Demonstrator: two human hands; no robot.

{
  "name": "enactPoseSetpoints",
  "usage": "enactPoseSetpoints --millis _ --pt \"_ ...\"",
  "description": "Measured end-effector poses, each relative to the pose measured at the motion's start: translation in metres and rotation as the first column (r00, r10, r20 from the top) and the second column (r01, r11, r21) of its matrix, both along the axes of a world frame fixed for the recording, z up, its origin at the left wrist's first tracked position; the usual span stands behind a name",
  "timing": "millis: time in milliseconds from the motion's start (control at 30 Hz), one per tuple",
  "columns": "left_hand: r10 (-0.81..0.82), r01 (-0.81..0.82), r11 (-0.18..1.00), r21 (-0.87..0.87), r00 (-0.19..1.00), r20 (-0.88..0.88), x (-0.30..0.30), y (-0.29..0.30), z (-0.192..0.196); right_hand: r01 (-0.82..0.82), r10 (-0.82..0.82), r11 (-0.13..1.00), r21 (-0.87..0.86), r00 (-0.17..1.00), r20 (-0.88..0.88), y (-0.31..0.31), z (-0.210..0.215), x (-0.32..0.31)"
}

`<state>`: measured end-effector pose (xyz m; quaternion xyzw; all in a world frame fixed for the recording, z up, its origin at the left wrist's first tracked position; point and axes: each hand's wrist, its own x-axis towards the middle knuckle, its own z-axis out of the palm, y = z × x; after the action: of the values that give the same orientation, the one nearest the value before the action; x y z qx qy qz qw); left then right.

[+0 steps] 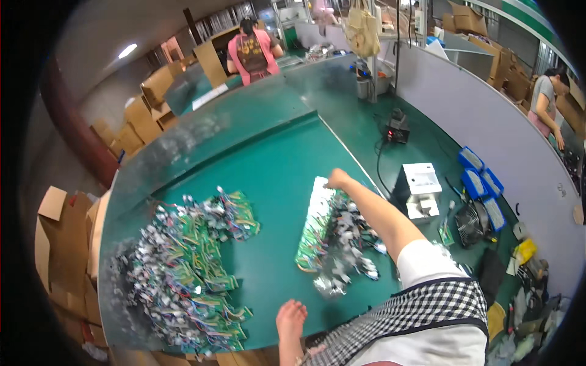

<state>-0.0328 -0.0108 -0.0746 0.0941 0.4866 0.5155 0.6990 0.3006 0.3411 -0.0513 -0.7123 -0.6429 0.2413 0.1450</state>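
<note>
A long, pale strip lies on the green tabletop, with small green circuit boards along its near part. Bunched wires with dark and white connectors spread from its right side. My right hand reaches out to the strip's far end, its fingers closed; what they hold there is too small to make out. Closer to me, my left hand hovers by the table's near edge with its fingers curled in and nothing visible in them. A big pile of wired circuit boards covers the table's left side.
Right of the strip stand a white and black device and a small black unit with a red light. Blue boxes and a black fan sit against the grey partition. Two other people work farther off.
</note>
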Motion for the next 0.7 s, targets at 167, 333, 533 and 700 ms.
enactPoseSetpoints --millis 167,333,533,700 --pt "-0.241 0.234 0.968 0.090 0.968 0.073 0.030 0.039 0.041 0.062 0.102 0.960 0.271 0.828 -0.551 -0.066 0.104 -0.020" --pt "-0.574 0.475 0.771 0.424 0.807 0.139 0.056 0.071 0.088 0.085 0.308 0.591 0.802 0.896 -0.321 -0.173 0.237 -0.042" --pt "-0.717 0.291 0.566 0.771 0.635 0.286 0.068 0.093 0.126 -0.380 0.713 0.250 0.891 0.695 0.096 -0.272 0.192 -0.070" --pt "-0.429 0.203 0.741 0.640 0.876 0.218 0.028 0.081 0.079 -0.442 0.812 0.417 0.794 0.573 -0.108 -0.293 0.137 -0.068"
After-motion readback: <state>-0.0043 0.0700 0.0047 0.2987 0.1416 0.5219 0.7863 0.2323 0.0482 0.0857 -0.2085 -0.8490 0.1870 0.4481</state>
